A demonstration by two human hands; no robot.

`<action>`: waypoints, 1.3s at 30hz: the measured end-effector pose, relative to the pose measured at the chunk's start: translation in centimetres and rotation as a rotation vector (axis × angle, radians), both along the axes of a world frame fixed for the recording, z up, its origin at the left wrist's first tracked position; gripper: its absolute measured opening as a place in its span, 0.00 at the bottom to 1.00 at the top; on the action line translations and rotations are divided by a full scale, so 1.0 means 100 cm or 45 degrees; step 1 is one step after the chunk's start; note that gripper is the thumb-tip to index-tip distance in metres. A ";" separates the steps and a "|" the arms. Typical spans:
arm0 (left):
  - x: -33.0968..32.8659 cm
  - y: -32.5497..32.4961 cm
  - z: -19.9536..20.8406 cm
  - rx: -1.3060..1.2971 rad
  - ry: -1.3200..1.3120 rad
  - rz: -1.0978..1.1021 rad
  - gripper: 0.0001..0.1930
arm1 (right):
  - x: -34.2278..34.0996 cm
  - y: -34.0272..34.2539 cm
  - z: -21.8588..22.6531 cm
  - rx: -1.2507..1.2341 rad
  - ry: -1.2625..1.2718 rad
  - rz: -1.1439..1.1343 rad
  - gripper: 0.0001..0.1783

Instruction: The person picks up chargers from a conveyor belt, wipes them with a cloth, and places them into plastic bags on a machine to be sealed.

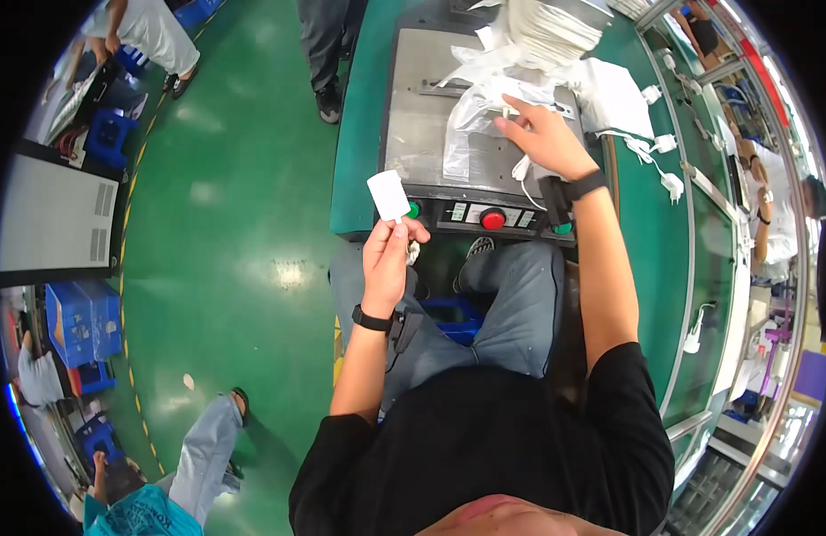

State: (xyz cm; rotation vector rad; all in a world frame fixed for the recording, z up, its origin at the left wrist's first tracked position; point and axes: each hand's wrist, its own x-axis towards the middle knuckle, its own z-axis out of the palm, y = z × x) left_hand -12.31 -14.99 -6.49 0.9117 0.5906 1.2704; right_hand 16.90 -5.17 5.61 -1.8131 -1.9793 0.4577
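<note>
Head view, looking down on a seated person in a black shirt and jeans. The left hand (388, 257) is raised in front of the machine's edge, thumb and fingers pressed together on the lower edge of a small white card (388, 194), which stands upright above the hand, just left of a green button (414, 210). A black band circles that wrist.

The right hand (545, 138) reaches forward over the metal plate (415, 125) of the machine, fingers pinching the top of a clear plastic bag (471, 134) that lies crumpled on the plate. A white cable (523, 171) hangs below the hand, close to the wrist, which also wears a black band. A red button (492, 219) sits on the front panel between the two hands, with a second green button near the right wrist.

Behind the bag rises a stack of white pieces (551, 31), and a flat white sheet lies to its right. The green tabletop (650, 232) carries white plugs with cables (663, 161) along its right part.

On the green floor (243, 223) to the left stand blue crates (81, 320) and a grey cabinet (51, 214). Other people show at the edges: legs at the top, a person at the lower left, another at the far right.
</note>
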 end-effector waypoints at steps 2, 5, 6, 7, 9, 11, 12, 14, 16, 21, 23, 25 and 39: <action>0.003 0.009 -0.004 0.064 0.066 0.046 0.12 | 0.009 -0.029 -0.008 0.346 0.066 -0.014 0.21; -0.004 0.016 -0.009 0.086 0.187 0.106 0.12 | 0.016 -0.109 -0.023 0.203 0.340 -0.508 0.19; -0.003 0.017 -0.007 0.097 0.191 0.114 0.12 | 0.026 -0.145 -0.038 0.167 0.687 -0.548 0.19; 0.002 0.018 -0.005 0.088 0.205 0.106 0.12 | 0.036 -0.169 -0.058 0.133 1.028 -0.592 0.21; 0.010 0.019 -0.002 0.069 0.246 0.078 0.12 | 0.035 -0.177 -0.098 0.113 1.325 -0.716 0.19; -0.004 0.014 -0.008 0.057 0.276 0.097 0.12 | 0.015 -0.191 -0.103 0.055 1.634 -0.843 0.18; -0.009 0.012 -0.009 0.052 0.289 0.144 0.11 | 0.011 -0.192 -0.083 -0.071 1.283 -0.699 0.15; 0.007 0.008 -0.002 0.117 0.259 0.143 0.10 | 0.009 -0.187 -0.035 -0.255 0.577 -0.397 0.13; 0.066 -0.017 0.038 0.085 0.319 -0.078 0.07 | -0.003 -0.207 -0.001 0.022 0.629 -0.267 0.17; 0.146 -0.122 0.182 1.211 0.341 -0.919 0.27 | 0.022 -0.341 0.103 0.261 1.270 -0.223 0.35; 0.164 -0.129 0.194 1.409 0.194 -1.157 0.27 | 0.065 -0.433 0.147 0.435 1.122 -0.489 0.33; 0.187 -0.125 0.188 1.499 0.123 -1.390 0.24 | 0.083 -0.536 0.181 0.574 0.772 -1.064 0.31; 0.151 -0.050 0.073 0.593 0.757 -0.944 0.10 | 0.290 -0.640 0.059 0.119 -0.466 -1.187 0.34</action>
